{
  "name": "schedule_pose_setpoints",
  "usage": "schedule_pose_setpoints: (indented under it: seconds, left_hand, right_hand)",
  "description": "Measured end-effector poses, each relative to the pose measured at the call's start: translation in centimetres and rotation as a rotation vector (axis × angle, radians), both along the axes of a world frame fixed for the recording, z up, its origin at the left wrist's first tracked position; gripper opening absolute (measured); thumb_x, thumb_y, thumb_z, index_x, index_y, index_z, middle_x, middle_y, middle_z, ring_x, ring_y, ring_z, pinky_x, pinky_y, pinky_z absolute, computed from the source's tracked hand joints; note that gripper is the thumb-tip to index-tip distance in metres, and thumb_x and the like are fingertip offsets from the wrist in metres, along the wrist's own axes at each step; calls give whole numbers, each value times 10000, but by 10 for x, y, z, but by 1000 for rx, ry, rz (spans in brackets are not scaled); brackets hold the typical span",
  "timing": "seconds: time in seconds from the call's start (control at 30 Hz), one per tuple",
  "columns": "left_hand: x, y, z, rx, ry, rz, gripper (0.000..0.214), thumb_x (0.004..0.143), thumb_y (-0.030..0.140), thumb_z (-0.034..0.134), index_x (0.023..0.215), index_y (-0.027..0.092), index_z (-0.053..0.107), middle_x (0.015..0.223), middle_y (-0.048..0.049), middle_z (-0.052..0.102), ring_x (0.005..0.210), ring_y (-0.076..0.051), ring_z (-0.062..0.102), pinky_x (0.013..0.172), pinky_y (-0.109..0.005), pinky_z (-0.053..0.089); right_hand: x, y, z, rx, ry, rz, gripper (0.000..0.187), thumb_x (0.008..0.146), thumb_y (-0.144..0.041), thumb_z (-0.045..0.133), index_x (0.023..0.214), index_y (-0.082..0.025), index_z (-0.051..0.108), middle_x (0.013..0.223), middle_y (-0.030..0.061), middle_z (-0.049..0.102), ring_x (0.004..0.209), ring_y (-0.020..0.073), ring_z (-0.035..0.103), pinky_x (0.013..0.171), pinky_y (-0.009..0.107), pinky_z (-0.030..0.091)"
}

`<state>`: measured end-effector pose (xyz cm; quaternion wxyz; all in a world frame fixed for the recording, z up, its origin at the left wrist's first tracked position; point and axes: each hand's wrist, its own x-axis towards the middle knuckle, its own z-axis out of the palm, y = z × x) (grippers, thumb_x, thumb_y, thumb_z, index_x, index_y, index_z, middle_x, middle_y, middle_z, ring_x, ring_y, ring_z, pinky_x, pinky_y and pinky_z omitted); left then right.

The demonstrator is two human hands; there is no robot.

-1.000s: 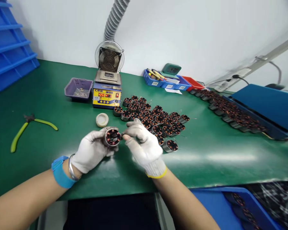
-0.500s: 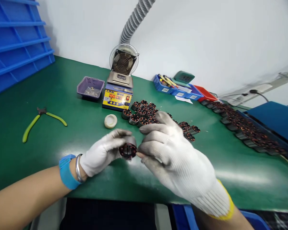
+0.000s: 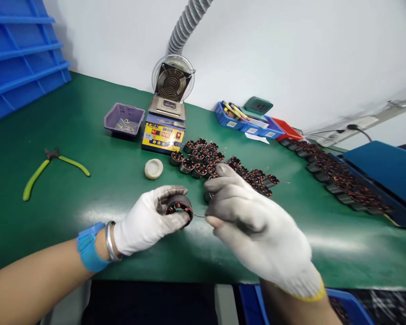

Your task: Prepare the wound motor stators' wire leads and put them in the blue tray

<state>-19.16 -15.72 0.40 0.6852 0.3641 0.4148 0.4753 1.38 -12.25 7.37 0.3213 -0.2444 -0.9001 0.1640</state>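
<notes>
Gripping a coil (image 3: 178,201) between thumb and fingers of the left hand (image 3: 146,221), over the tabletop (image 3: 67,216), presumably to steady it; pinching its thin wire (image 3: 199,216) between the fingers of the right hand (image 3: 262,230), probably to hold it taut and straight.

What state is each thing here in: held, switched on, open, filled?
Left grip: closed on a wound metal ring
Right grip: pinching the ring's thin wire
Pliers: lying down, handles spread
Yellow-fronted machine: on, red digits lit
Purple bin: holding small scraps
Pen box: holding pens
Clock: digits showing
</notes>
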Motion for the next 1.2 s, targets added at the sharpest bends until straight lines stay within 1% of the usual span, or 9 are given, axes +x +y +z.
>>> schedule_pose_setpoints:
  seconds: [0.13, 0.27, 0.4, 0.47, 0.57, 0.77, 0.93, 1.07, 1.2]
  left_hand:
    - [-5, 4, 2, -32, 26, 0, 659, 628, 337, 843, 1183, 106, 574, 930, -63, 681, 640, -112, 587, 548, -228, 505]
    - [-8, 6, -4, 37, 71, -107, 576, 698, 361, 795, 1172, 112, 583, 966, -77, 696, 731, -147, 637, 592, -241, 532]
    - [-5, 6, -12, 222, 252, -81, 542, 681, 308, 803, 1156, 147, 597, 1079, -82, 711, 951, -199, 673, 827, -295, 552]
    - [-4, 6, -14, 293, 474, 9, 516, 693, 348, 797, 1137, 169, 604, 1029, -58, 711, 868, -185, 660, 773, -290, 534]
    - [-9, 8, -9, 372, 760, 27, 234, 813, 409, 673, 842, 183, 617, 762, 3, 647, 673, -138, 558, 637, -259, 452]
    - [-38, 17, 12, 165, 553, -458, 269, 752, 301, 628, 571, 189, 463, 509, 51, 431, 482, -89, 357, 460, -231, 289]
    - [-30, 18, 0, 291, 538, 11, 231, 779, 403, 618, 719, 191, 549, 592, 34, 510, 519, -106, 430, 497, -234, 351]
    - [-19, 12, -4, 298, 678, -104, 268, 828, 385, 612, 660, 191, 538, 600, 29, 518, 561, -110, 453, 540, -230, 382]
    - [-21, 11, -4, 265, 526, 36, 260, 824, 434, 599, 723, 197, 564, 578, 24, 532, 492, -109, 444, 468, -235, 354]
  right_hand:
    - [13, 3, -23, -105, 390, -99, 78, 869, -166, 660, 854, -241, 645, 801, 2, 634, 965, 230, 677, 1115, 531, 458]
    - [-7, 4, -56, -29, -13, -58, 632, 768, -219, 755, 1356, -195, 526, 1386, 155, 577, 1317, 311, 537, 1090, 496, 493]
    - [-25, 9, -79, 162, 7, 54, 521, 827, -135, 598, 1332, -224, 504, 1261, 113, 658, 1255, 262, 591, 1094, 497, 493]
    - [-24, 12, -83, 206, 28, 30, 492, 831, -146, 591, 1310, -220, 505, 1210, 114, 672, 1205, 265, 620, 1062, 501, 518]
    - [-16, 14, -81, 248, 3, -34, 461, 842, -163, 597, 1293, -209, 510, 1178, 119, 681, 1155, 260, 645, 1022, 478, 547]
    - [-10, 11, -78, 290, 5, -142, 416, 835, -160, 614, 1243, -195, 537, 1158, 118, 686, 1107, 252, 656, 1039, 455, 537]
    - [-11, 11, -81, 290, 17, -119, 479, 791, -137, 603, 1262, -176, 531, 1152, 132, 683, 1108, 266, 644, 1046, 492, 512]
    - [-12, 10, -80, 256, 24, -162, 447, 794, -149, 610, 1233, -196, 536, 1129, 127, 693, 1075, 272, 659, 1019, 489, 526]
    - [-12, 9, -79, 272, 76, -215, 447, 792, -153, 612, 1228, -209, 529, 1112, 116, 691, 1064, 275, 665, 1005, 492, 536]
